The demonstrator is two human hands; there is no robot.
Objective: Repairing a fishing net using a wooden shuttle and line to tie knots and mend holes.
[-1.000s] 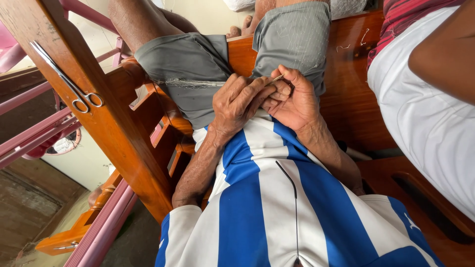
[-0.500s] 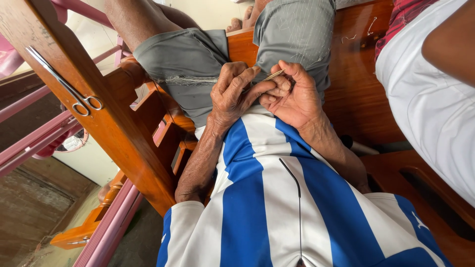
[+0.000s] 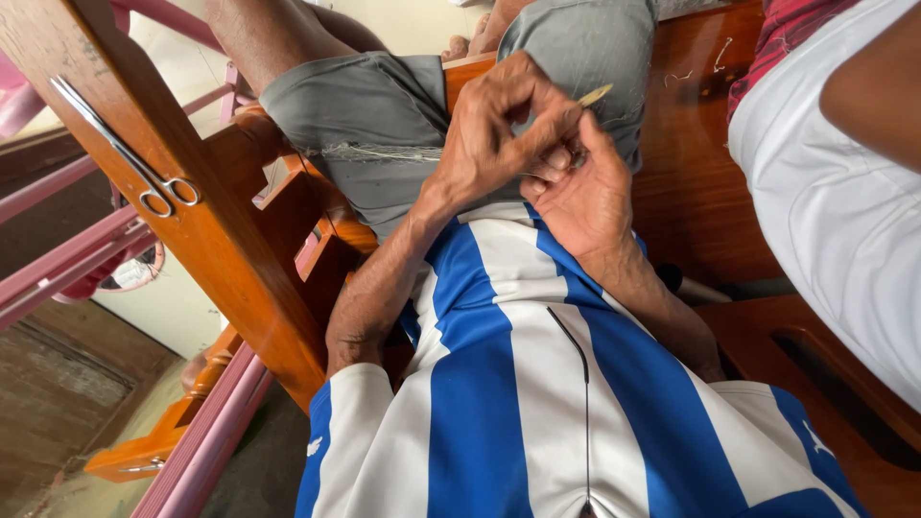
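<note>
My left hand (image 3: 499,134) and my right hand (image 3: 587,197) are pressed together over my lap, above my blue and white striped shirt (image 3: 499,364). Between their fingertips they pinch a thin pale stick (image 3: 595,94), whose tip pokes out to the upper right. Left fingers curl over the right thumb, so the exact grip is partly hidden. Under the hands are my grey shorts (image 3: 384,115), with a strand of fine pale threads (image 3: 384,153) lying across them.
A slanted wooden beam (image 3: 221,249) at the left carries a pair of steel scissors (image 3: 144,168). Pink bars (image 3: 58,259) run beside it. I sit on a glossy wooden bench (image 3: 691,192). Another person in a white garment (image 3: 835,211) stands close at the right.
Both hands have lifted off the shirt and shifted up over the shorts. The pale stick's tip now sticks out clearly between the fingers.
</note>
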